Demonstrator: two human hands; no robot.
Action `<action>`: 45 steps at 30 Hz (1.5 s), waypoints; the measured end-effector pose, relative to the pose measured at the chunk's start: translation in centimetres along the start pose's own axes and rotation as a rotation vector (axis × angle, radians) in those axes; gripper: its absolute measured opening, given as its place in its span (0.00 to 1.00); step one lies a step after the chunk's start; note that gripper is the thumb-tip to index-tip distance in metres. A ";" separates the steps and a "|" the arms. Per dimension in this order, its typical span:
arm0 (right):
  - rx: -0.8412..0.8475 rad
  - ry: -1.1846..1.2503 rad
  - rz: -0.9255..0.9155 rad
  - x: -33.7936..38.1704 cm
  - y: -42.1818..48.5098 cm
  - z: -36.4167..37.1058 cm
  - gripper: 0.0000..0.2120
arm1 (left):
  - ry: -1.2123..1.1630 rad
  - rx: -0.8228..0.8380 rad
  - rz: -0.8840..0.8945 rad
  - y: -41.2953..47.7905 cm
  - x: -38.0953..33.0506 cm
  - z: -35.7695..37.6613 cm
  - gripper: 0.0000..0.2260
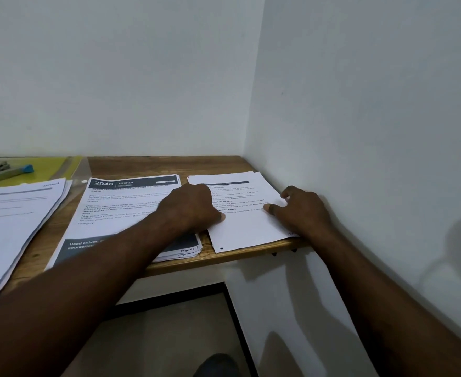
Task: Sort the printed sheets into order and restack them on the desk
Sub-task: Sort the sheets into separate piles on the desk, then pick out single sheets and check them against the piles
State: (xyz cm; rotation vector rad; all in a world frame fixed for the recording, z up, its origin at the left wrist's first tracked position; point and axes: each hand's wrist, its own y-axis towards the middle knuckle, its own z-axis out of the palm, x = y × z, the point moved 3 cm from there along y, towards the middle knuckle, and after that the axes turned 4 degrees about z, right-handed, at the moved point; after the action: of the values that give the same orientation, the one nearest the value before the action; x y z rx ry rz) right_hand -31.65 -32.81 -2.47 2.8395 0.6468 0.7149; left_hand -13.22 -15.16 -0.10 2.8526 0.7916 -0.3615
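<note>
Head view: the right stack (245, 227) lies in the desk's (142, 164) right corner, against the wall. The right hand (302, 210) pinches its right edge, thumb on top. The left hand (191, 208) rests on its left edge with fingers hidden, so I cannot tell its grip.

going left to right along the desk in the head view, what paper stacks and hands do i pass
left paper stack → 2946 kitchen stack → left hand → right paper stack → right hand
</note>
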 end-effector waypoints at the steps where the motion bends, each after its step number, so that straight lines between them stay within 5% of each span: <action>1: -0.004 0.002 -0.002 0.0 0.0 0.0 0.31 | -0.009 -0.007 0.004 0.1 -0.1 0.1 0.27; 15: 0.018 -0.012 -0.033 -0.6 0.5 0.4 0.32 | -0.127 -0.080 -0.057 1.0 -0.8 0.3 0.28; 26: -0.054 0.076 0.013 -1.3 -0.2 0.7 0.24 | -1.032 -0.074 -0.452 3.0 1.3 0.4 0.09; 31: -0.070 0.099 0.027 -1.5 -0.5 0.9 0.23 | -0.985 0.070 -0.432 3.1 0.6 -0.1 0.10; 38: -0.083 0.113 0.032 -1.6 -0.6 1.0 0.21 | -0.459 -0.096 -0.125 3.5 -2.2 -0.1 0.14; 45: -0.095 0.122 0.028 -1.5 -0.6 1.1 0.19 | -0.907 -0.135 -0.253 3.8 -2.3 -0.1 0.12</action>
State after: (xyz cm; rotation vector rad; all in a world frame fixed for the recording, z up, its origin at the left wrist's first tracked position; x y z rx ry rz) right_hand -32.56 -32.99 -4.23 2.7404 0.5743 0.9036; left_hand -13.11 -19.51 0.99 2.0802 0.8915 -1.4179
